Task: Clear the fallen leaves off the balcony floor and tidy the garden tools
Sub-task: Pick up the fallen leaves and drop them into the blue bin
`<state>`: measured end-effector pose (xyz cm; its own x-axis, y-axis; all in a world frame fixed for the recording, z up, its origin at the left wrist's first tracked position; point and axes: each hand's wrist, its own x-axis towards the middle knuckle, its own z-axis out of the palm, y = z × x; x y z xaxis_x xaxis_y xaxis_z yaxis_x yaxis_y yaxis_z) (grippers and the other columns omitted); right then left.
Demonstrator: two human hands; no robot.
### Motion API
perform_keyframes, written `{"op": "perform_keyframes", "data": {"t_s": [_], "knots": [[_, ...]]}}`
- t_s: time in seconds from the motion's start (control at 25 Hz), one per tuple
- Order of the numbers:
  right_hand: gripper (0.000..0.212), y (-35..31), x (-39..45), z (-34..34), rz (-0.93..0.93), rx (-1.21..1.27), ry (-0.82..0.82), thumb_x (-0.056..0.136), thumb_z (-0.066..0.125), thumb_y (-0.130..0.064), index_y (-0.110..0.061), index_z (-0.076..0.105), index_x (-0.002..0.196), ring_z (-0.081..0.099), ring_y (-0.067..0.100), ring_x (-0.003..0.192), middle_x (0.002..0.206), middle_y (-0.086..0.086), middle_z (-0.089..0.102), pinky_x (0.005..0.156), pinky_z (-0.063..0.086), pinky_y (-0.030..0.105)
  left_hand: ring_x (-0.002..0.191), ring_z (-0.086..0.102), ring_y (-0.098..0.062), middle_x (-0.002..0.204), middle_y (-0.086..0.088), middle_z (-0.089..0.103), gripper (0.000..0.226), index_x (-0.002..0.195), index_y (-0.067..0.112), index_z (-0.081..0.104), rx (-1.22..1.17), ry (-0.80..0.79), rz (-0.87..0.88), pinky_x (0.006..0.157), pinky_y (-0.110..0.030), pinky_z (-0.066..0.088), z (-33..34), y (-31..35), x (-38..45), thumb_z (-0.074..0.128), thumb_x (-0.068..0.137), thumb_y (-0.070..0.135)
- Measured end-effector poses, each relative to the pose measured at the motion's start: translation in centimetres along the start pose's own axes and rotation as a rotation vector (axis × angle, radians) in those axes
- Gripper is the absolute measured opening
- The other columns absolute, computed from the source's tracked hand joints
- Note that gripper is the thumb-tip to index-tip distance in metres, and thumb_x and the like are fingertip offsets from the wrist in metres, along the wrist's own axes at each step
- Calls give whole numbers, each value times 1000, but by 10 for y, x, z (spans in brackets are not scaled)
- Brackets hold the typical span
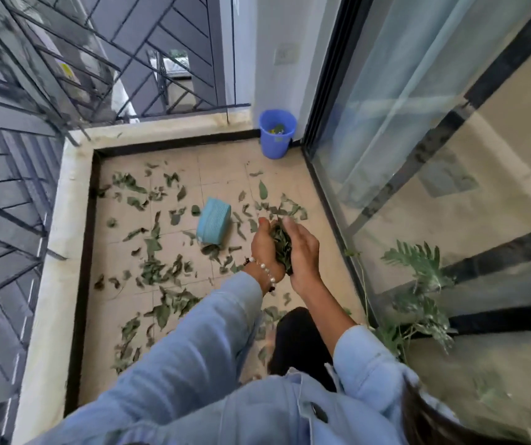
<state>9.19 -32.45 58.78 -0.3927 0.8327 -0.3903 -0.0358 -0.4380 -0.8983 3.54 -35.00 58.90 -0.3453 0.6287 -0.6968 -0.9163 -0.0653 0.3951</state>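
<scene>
Left to right: fallen leaves point(153, 271) litter the balcony floor point(222, 162) around a teal box point(213, 225); our left hand point(265, 248) and right hand point(302, 255), cupped together, clasp a bunch of leaves point(281, 244). Gathering is underway; we judge carrying it to the blue bin point(276, 133) comes next.

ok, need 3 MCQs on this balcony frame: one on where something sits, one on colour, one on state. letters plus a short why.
1. Where does the bucket stand?
A. far corner by the glass door
B. centre of the floor
C. on the railing ledge

2. What colour is the box lying among the leaves?
A. red
B. light blue
C. black

3. What are the left hand and right hand doing?
A. hanging idle
B. cupping a bunch of leaves between them
C. lifting the bucket

Key: 1 A, it sits where the far wall meets the door frame; 2 B, its ribbed side is light blue; 3 B, green leaves show between both palms.
</scene>
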Motion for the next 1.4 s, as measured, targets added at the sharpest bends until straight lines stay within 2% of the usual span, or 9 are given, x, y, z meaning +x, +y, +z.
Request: {"op": "perform_keyframes", "data": {"t_s": [0.12,0.32,0.48,0.72,0.84,0.92,1.16,1.28,1.4], "knots": [[26,-4,66,22,19,-11,-23,79,74,-31,-12,72,96,67,30,99,99,12,72,86,56,40,118,56,-29,122,-11,63,57,119,14,62,30,49,-8,105,-40,40,23,36,52,35,96,58],[12,-46,219,74,73,-6,-26,82,71,-17,-9,72,91,68,32,93,93,14,73,77,58,37,111,58,-27,108,-8,64,56,92,18,63,-4,134,31,103,-38,42,88,119,177,34,92,66],[6,-101,336,112,100,20,-13,81,70,-18,-14,73,84,68,35,93,91,15,73,83,57,46,116,55,-28,114,-9,57,54,96,21,58,3,152,69,107,-40,40,160,184,258,35,89,70],[13,-156,447,150,147,92,-13,83,68,-11,-2,69,92,66,29,85,90,17,70,82,55,44,79,61,-20,80,-4,59,51,75,19,50,-129,80,71,74,-31,49,224,252,340,29,97,60],[16,-168,502,166,164,139,-6,85,66,-11,0,68,97,65,27,82,90,16,68,69,56,35,70,64,-18,70,-3,64,39,78,22,52,-83,88,78,64,-27,55,251,279,386,35,100,50],[9,-172,544,177,193,167,20,85,65,-10,-5,69,92,66,25,80,88,14,69,65,54,29,72,66,-18,77,-3,67,25,90,24,57,-89,81,70,66,-27,57,268,299,421,41,101,40],[10,-180,691,220,300,216,149,87,62,-7,-7,70,93,67,25,81,92,15,70,65,55,29,101,60,-30,117,-19,62,29,102,13,65,-6,174,20,98,-42,44,313,366,557,43,101,33],[12,-188,759,238,337,231,190,87,63,-10,-8,70,96,67,26,84,96,16,70,67,54,31,111,60,-31,128,-20,60,34,109,13,64,41,191,-5,100,-42,46,334,396,620,40,102,36],[12,-185,827,245,370,215,243,88,63,-12,-10,71,96,67,25,82,95,15,70,68,54,32,100,62,-28,116,-17,65,37,103,14,63,65,234,-55,93,-40,48,354,421,681,37,102,40]]}}
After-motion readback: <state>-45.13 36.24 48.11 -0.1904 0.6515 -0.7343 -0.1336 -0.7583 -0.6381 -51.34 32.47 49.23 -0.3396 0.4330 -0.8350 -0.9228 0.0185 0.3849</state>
